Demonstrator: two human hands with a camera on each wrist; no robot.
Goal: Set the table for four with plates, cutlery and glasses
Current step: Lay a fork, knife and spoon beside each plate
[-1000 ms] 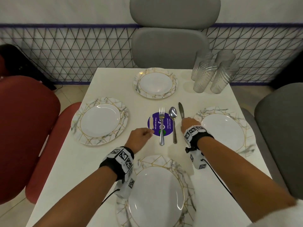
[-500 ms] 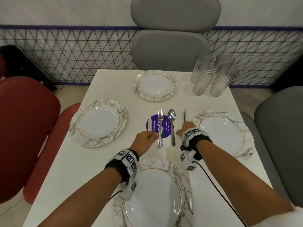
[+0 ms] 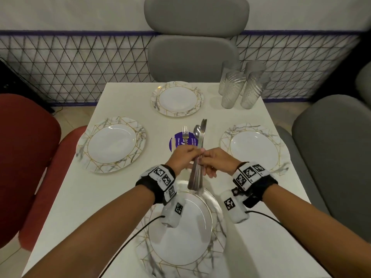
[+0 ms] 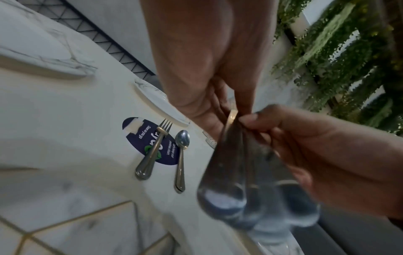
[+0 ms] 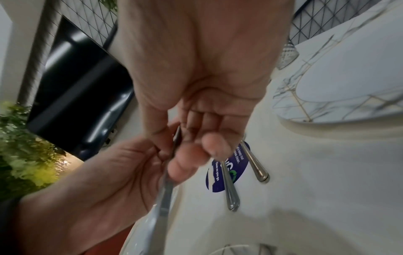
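Four plates (image 3: pixel 178 99) sit at twelve, three, six and nine. Both hands, left hand (image 3: pixel 183 158) and right hand (image 3: pixel 217 160), pinch the knives (image 3: pixel 197 171) over centre; fork (image 3: pixel 185 135), spoon (image 4: pixel 182 155) and glasses (image 3: pixel 240 88) remain undistributed.

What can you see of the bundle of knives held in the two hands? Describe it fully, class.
The bundle of knives looks like polished silver metal: several knives stacked together, the exact number unclear. Their rounded handles fan out toward the person, above the far rim of the near plate. The slim blades point away, past the spoon. The left hand and right hand pinch it mid-length, clear of the table.
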